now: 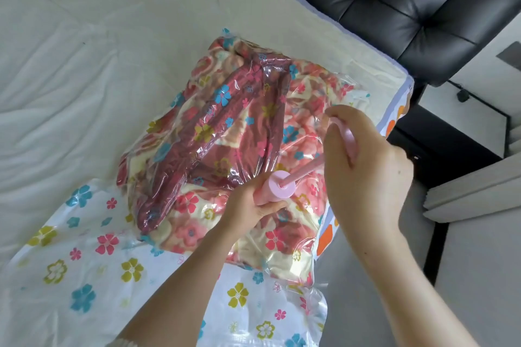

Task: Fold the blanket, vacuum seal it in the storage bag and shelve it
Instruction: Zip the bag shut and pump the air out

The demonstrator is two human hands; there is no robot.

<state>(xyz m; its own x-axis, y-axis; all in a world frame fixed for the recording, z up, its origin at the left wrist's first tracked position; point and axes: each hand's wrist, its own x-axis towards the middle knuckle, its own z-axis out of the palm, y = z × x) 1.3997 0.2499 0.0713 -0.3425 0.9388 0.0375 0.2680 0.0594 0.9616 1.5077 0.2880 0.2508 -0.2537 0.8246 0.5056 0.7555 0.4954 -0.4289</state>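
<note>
A folded floral blanket [225, 132], maroon, pink and cream, lies inside a clear storage bag [93, 256] printed with coloured flowers, on the bed. A pink hand pump [277, 187] stands upright on the bag near its middle right. My left hand [249, 205] grips the pump's cylinder from below. My right hand [363, 160] holds the pink handle at the top of the pulled-out rod [306, 167]. The bag's flat part spreads toward me at the lower left.
A white bed sheet [84, 51] covers the mattress on the left and far side. The bed's edge [394, 110] runs diagonally on the right. Beyond it stands a black tufted leather seat [408, 3], with pale floor [465, 276] below.
</note>
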